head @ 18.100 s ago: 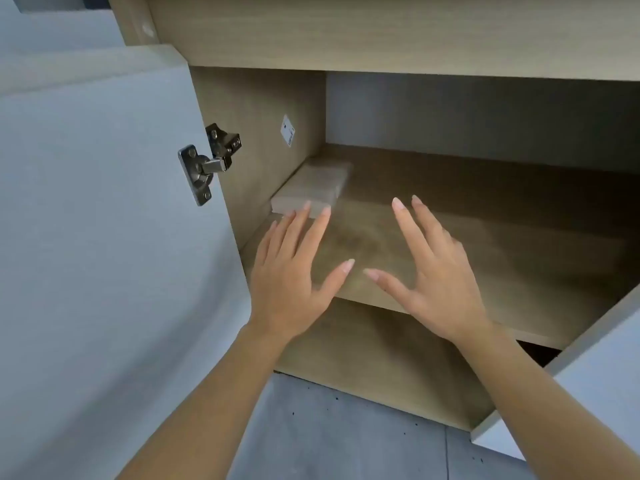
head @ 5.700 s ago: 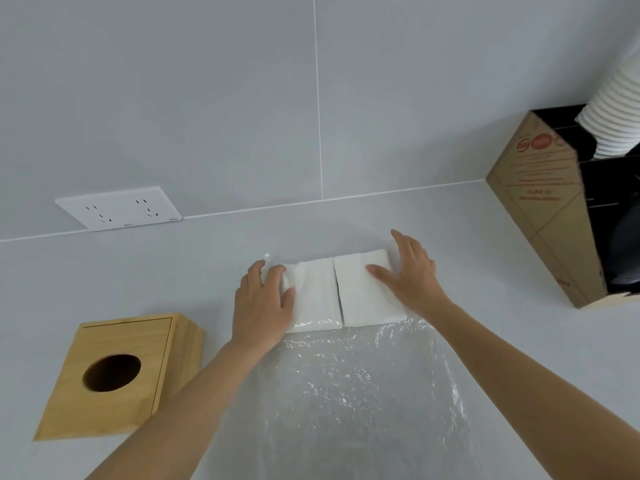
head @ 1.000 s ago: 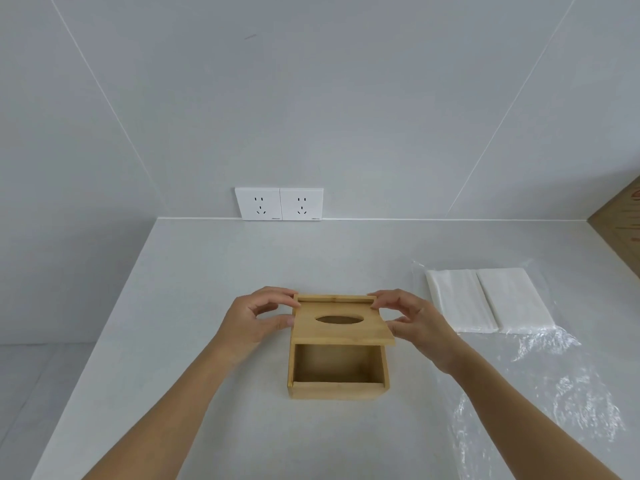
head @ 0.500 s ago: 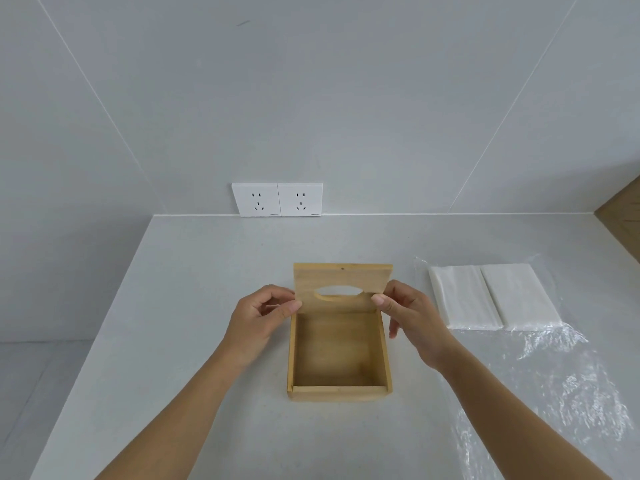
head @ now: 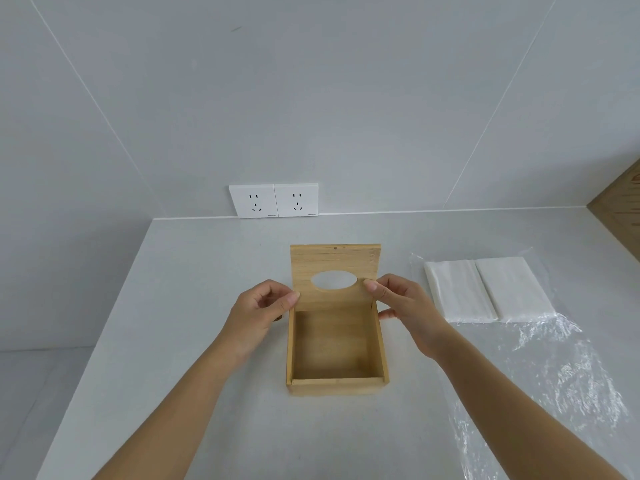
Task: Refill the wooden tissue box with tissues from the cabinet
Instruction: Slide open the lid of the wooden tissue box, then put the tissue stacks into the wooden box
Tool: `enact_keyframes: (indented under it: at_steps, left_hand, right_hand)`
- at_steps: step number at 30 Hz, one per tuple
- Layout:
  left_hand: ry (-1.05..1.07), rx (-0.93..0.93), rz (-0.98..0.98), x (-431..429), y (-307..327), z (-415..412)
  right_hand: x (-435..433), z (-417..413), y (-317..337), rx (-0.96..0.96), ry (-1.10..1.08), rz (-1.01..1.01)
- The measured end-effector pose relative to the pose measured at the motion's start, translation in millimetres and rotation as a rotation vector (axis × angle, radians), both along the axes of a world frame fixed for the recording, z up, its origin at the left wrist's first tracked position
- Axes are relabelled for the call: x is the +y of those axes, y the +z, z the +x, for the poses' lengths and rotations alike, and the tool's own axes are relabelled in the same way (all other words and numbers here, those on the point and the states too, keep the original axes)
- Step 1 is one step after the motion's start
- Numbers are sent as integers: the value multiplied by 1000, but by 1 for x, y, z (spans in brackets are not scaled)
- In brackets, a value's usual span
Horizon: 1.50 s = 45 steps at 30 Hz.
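looking down from head height at a pale grey counter (head: 194, 341) that meets a grey wall, two bare forearms reach in from the bottom of the view toward a wooden tissue box (head: 336, 344) at the centre. the box sits flat on the counter and stands open, its inside bare wood with nothing in it. its lid (head: 335, 277) (a flat wooden panel with an oval hole cut through the middle) stands raised at the far end of the box, its underside toward the camera, the counter showing through the hole.

the left hand (head: 261, 311) pinches the lid's left edge between thumb and fingers, closed on the wood. the right hand (head: 403, 306) does the same on the lid's right edge, thumb tip on the near face beside the oval hole, the other fingers curled behind or below the edge. both hands sit just outside the box walls, one on each side.

to the right of the box, well apart from it, two white stacks of tissues (head: 485, 294) lie side by side, touching along their long edges. they rest on the far end of a crinkled sheet of clear plastic wrap (head: 561, 375) spread open on the counter and trailing toward the near right edge of the view.

on the wall behind the box, just above the counter line, a white double power socket (head: 273, 200) is mounted. at the far right edge a slanted brown wooden or cardboard surface (head: 623, 216) cuts into view; what it belongs to cannot be told.
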<state>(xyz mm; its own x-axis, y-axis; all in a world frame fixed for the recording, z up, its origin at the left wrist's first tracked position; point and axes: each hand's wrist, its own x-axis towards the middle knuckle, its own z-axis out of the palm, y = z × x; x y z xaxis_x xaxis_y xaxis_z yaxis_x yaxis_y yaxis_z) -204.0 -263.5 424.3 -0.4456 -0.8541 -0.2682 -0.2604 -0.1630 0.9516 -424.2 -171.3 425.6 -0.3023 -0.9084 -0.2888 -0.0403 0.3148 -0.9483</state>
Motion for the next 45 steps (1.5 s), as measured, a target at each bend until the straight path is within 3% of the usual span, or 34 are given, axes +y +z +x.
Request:
enact_keyframes:
  at_steps: [5,9,13,18,24,28,45]
  left_hand:
    - [-153,-165,-8,-9,19,6]
    - [-208,-436,-48,-11,34,14]
    - [-31,-676,-345,9,50,15]
    - [187,-506,-770,54,65,2]
    - [56,-405,-1098,94,57,-27]
    - [-161,-481,-1065,118,47,-51]
    - [-405,-612,-1001,203,-2,-172]
  right_hand:
    - [3,-2,10,69,38,35]
    - [10,-5,23,197,38,27]
    - [25,-4,36,325,7,-20]
    - [49,3,45,544,-13,-75]
    - [80,5,48,915,36,-229]
    - [100,-11,43,1123,92,-327]
    - [216,-141,7,1184,54,-76]
